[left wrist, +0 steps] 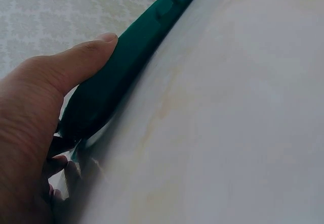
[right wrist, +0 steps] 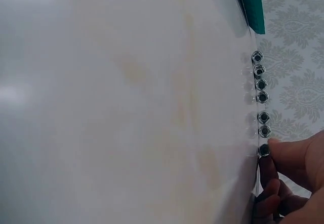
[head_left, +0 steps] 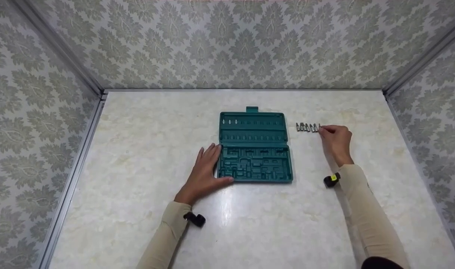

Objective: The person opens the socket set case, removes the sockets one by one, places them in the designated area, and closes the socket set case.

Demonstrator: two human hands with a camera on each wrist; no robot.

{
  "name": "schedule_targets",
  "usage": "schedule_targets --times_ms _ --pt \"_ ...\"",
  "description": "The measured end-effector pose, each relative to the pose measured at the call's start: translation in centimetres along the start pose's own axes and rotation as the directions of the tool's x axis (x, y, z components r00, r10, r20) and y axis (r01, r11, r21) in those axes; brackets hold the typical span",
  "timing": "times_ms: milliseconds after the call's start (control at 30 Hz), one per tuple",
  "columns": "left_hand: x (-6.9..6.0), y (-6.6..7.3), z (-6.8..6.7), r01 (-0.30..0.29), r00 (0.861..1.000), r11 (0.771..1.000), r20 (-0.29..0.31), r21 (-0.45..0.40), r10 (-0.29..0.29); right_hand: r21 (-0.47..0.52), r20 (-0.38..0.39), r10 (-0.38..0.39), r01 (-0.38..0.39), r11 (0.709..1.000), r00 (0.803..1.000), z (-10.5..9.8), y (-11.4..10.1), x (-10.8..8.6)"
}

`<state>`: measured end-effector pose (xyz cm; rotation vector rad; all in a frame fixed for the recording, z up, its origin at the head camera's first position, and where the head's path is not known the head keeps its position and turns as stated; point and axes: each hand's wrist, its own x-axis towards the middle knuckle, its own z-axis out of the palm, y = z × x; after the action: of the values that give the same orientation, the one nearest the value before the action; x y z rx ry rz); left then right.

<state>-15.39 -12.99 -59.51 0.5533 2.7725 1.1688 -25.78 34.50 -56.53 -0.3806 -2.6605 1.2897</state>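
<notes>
An open green case (head_left: 253, 143) lies on the table, with three small silver bits (head_left: 229, 121) at the left of its upper lid row. My left hand (head_left: 205, 172) rests along the case's left edge, its thumb on the near left corner; in the left wrist view that thumb lies against the green case (left wrist: 126, 57). Right of the case stands a row of metal pieces (head_left: 305, 127). At the row's right end my right hand (head_left: 336, 140) pinches one metal piece (right wrist: 264, 149) between thumb and finger, beside several others (right wrist: 261, 84) in the right wrist view.
The pale marbled table (head_left: 137, 149) reaches to patterned walls (head_left: 242, 45) at the back and both sides. Metal rails (head_left: 74, 164) run along its left border. Dark wrist cameras sit on both sleeves (head_left: 373, 216). A dark rounded shape (head_left: 380, 263) shows at the bottom right.
</notes>
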Motion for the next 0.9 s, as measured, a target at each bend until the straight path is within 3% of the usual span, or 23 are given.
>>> schedule_targets --times_ms 233,433,733,900 --pt "0.0 -0.1 0.1 0.002 1.000 1.000 -0.005 -0.009 -0.002 0.041 -0.022 0.040 -0.039 0.998 0.999 -0.3 -0.3 -0.2" --pt "-0.1 -0.2 0.1 0.009 1.000 1.000 -0.010 -0.018 -0.010 0.059 -0.037 -0.018 0.020 0.998 0.999 -0.8 -1.2 -0.5" --pt "0.2 -0.1 0.1 -0.010 1.000 1.000 -0.010 0.007 0.010 0.091 0.052 -0.179 0.173 0.981 0.983 0.8 -4.1 -1.2" --pt "0.2 -0.1 0.1 -0.020 1.000 1.000 -0.013 0.007 0.020 0.075 0.127 -0.195 0.186 0.980 0.973 2.6 -5.8 -1.5"
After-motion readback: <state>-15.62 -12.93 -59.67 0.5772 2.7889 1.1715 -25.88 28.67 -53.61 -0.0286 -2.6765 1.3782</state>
